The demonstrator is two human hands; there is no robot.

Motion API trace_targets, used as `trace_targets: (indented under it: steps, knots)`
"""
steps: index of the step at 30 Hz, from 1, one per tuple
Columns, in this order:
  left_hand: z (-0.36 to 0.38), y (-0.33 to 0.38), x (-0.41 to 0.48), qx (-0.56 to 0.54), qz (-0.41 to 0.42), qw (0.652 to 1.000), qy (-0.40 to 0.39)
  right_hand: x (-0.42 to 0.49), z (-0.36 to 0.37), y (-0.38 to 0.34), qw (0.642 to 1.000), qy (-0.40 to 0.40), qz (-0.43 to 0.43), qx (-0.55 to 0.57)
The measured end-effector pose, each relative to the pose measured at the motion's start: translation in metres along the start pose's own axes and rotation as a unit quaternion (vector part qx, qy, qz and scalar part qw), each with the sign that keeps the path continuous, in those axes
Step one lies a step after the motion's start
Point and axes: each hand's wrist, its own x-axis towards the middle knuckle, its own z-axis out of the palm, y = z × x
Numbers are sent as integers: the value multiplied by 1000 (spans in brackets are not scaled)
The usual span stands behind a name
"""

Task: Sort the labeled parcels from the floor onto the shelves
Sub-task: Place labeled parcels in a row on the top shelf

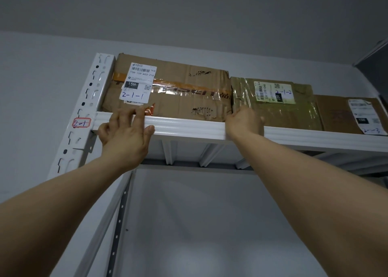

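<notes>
Head view looks up at the top shelf of a white metal rack, where three parcels sit in a row along its front edge. At the left end, hard against the slotted upright post, lies a large worn cardboard box with torn patches and clear tape across its face; its white shipping label has "2-1-1" handwritten in blue. Touching its right side is a smaller tape-wrapped parcel whose greenish label reads "2-1-2". Beside that, toward the shelf's right end, a lower brown parcel carries a curling label whose handwriting is only partly readable. A red-outlined tag marked "2-1" is stuck on the post level with the shelf's front rail. Your left hand is spread wide, fingers straight, the fingertips resting on the lower front of the large box just under its label and the thumb lying against the front rail. Your right hand is raised at the seam where the large box meets the tape-wrapped parcel, its back toward you and covering the rail; the fingers are hidden behind it, so you cannot tell whether it is gripping a box corner or only pressing.
</notes>
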Motion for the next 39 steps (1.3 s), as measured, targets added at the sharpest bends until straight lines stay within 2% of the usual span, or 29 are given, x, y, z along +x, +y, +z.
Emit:
trace_targets:
  steps: [10, 24, 27, 30, 34, 39]
  knots:
    - [-3, 3, 1, -2, -8, 1000, -15, 1, -5, 1, 1000, -17, -1, 8]
    - [-10, 20, -1, -12, -40, 996, -75, -24, -25, 13, 998, -45, -33, 40]
    - [-14, 38, -18, 16, -13, 999, -45, -35, -32, 20, 997, -49, -34, 41]
    - [-14, 66, -40, -20, 26, 999, -1, -54, -37, 30, 996, -71, -32, 39]
    - [-11, 110, -67, -135, 59, 987, -70, -80, -49, 52, 994, -105, -40, 10]
    - [-19, 172, -108, -166, 60, 970, -164, -109, -85, 90, 993, -115, -2, 4]
